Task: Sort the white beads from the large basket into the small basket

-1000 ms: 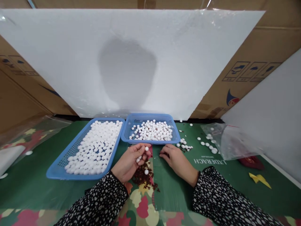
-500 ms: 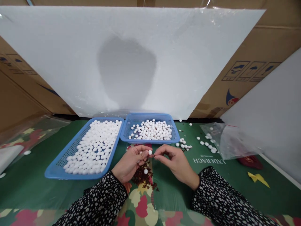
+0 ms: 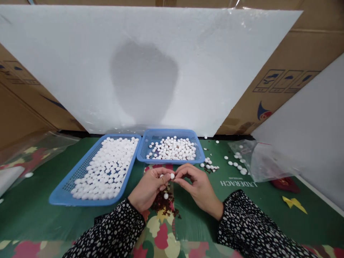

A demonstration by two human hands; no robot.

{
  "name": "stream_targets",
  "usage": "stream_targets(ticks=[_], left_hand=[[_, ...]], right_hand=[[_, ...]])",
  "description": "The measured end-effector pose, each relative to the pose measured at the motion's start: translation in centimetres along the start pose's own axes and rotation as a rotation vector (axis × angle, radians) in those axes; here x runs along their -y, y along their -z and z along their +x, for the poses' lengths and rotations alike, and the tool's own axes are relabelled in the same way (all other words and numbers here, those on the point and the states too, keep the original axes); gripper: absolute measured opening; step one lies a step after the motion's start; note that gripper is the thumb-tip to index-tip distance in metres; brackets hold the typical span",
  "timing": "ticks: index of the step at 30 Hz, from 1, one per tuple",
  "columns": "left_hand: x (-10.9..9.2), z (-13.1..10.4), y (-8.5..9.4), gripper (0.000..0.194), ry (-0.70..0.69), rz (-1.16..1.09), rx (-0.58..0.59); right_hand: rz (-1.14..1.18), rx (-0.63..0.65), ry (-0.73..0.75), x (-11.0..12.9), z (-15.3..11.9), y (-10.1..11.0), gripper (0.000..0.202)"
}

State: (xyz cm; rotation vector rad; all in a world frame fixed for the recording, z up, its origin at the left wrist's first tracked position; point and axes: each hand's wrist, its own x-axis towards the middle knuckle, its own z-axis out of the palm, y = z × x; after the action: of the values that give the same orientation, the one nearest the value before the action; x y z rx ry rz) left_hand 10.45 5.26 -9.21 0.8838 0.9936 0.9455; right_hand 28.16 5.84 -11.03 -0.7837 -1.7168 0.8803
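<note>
My left hand [image 3: 150,182] is closed, pinching a small white ball [image 3: 172,176] between thumb and forefinger. Another white ball [image 3: 161,176] shows partly among its fingers. Close against the pinched ball, my right hand [image 3: 196,184] has thumb and forefinger pressed together on a tiny dark brown piece, now mostly hidden by the fingertips. Below both hands lies a pile of dark brown bits [image 3: 162,206], with one loose white ball [image 3: 166,196] on it.
A long blue basket [image 3: 61,193] of white balls stands left. Behind the hands, a second blue basket [image 3: 172,162] holds white balls with some brown bits. Loose balls [image 3: 211,167], a clear plastic bag [image 3: 264,165] and yellow scraps [image 3: 294,204] lie right. A white board [image 3: 209,71] rises behind.
My right hand has moved slightly left, bringing its fingertips up to the ball in my left hand. The dark piece seen between them is now mostly covered.
</note>
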Motion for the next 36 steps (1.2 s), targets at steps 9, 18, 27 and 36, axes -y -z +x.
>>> stream_targets(ticks=[9, 18, 27, 36], left_hand=[[0.2, -0.4, -0.8, 0.031, -0.021, 0.009, -0.053], [-0.3, -0.1, 0.0, 0.032, -0.041, 0.075, 0.035], [-1.6, -0.5, 0.6, 0.036, -0.008, 0.195, -0.076], [-0.9, -0.1, 0.7, 0.024, -0.090, 0.297, 0.020]], right_hand=[[-0.071, -0.016, 0.074, -0.1, -0.1, 0.0, 0.009], [-0.026, 0.060, 0.050, -0.2, 0.4, -0.2, 0.010], [0.279, 0.132, -0.433, -2.4, 0.0, 0.2, 0.010], [-0.513, 0.328, 0.009, -3.8, 0.9, -0.1, 0.015]])
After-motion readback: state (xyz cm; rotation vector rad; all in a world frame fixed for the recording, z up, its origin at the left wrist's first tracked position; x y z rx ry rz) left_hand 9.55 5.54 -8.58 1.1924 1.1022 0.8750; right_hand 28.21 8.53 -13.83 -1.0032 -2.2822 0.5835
